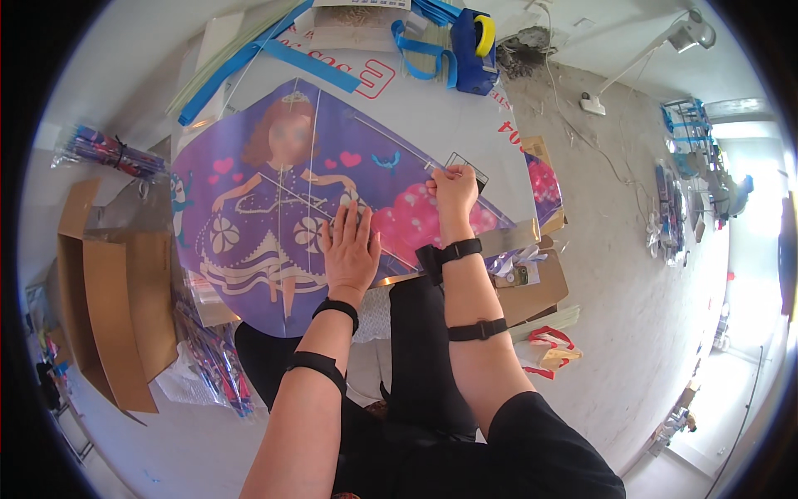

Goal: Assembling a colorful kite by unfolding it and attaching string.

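Observation:
A purple kite (pixel 195 158) printed with a figure in a gown, pink hearts and pink balloon-like shapes lies spread before me. Thin pale rods cross it, and one runs along its upper right edge. My left hand (pixel 350 249) rests flat on the kite's lower middle, fingers spread, palm down. At the upper right edge my right hand (pixel 455 190) is closed in a pinch on the kite's edge; its fingertips partly cover what is between them. A small black-lined rectangle shows just behind that hand.
Under the kite is a white printed board (pixel 490 133). A blue tape dispenser (pixel 475 54) with yellow tape and blue strips (pixel 312 66) lie at its far side. Open cardboard boxes (pixel 104 308) stand left and right. Wrapped bundles (pixel 212 358) lie beside my legs.

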Motion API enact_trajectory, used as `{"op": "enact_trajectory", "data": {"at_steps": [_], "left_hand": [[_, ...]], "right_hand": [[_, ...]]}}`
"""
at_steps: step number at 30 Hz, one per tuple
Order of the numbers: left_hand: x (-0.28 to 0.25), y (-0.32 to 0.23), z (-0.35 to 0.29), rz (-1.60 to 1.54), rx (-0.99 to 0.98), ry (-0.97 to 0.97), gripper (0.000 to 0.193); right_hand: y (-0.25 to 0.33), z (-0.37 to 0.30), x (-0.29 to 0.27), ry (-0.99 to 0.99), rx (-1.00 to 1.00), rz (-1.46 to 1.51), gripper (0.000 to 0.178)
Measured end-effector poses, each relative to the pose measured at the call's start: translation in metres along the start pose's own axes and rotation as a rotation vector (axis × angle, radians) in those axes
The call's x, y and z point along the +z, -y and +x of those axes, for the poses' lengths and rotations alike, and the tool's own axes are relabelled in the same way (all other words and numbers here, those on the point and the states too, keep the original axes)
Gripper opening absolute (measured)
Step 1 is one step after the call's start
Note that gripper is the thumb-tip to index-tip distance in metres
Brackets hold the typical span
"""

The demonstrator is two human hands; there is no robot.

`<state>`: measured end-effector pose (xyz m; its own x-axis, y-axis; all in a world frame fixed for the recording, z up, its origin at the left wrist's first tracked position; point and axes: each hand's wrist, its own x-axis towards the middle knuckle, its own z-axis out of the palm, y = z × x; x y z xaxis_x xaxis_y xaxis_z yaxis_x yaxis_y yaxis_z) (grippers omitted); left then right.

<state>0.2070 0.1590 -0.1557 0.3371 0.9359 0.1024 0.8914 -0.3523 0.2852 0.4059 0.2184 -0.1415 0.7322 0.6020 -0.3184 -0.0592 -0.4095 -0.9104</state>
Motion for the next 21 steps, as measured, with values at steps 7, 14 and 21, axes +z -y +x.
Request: {"op": "enact_trajectory", "data": {"at_steps": [7, 14, 21], "left_hand": [[0.0, -0.002, 0.0, 0.003, 0.0, 0.013, 0.045], [0.001, -0.001, 0.0, 0.014, 0.004, -0.003, 0.045], [0.002, 0.001, -0.001, 0.005, 0.025, -0.025, 0.045]], "right_hand": [[0.003, 0.001, 0.0, -0.019, 0.012, -0.025, 0.023], [0.01, 0.004, 0.002, -0.014, 0.036, -0.089, 0.022], [0.017, 0.018, 0.006, 0.078, 0.018, -0.357, 0.016]]}}
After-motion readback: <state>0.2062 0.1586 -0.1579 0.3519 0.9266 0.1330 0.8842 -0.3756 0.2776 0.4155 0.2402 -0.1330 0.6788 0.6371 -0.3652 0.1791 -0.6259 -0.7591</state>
